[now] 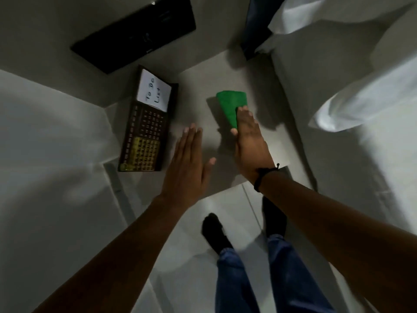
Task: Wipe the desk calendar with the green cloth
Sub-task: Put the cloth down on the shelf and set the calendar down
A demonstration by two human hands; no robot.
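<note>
Nearest the camera, the person's legs and dark-socked feet stand on the tiled floor [180,267], at the edge of the pale counter [203,86] that carries everything. Above them the left hand [187,163] hovers flat and empty, fingers [191,136] straight and together with the thumb spread, just beside the lower right corner of the desk calendar [146,129]. The right hand [248,141], a dark band at its wrist, lies on the near end of the green cloth [231,105], fingers laid over the fabric and thumb against its near corner; whether it pinches the cloth or only presses it I cannot tell. The cloth is folded to a wedge, soft and light by the look of it, so it should bunch easily and is best gathered at that narrow near end. The calendar lies flat to the cloth's left, well apart from it, a dark stiff board with a white "To Do List" note at its far end; it looks light enough to slide under a wipe, so the free hand could steady its near edge. Beyond it rests a black flat panel [135,32].
</note>
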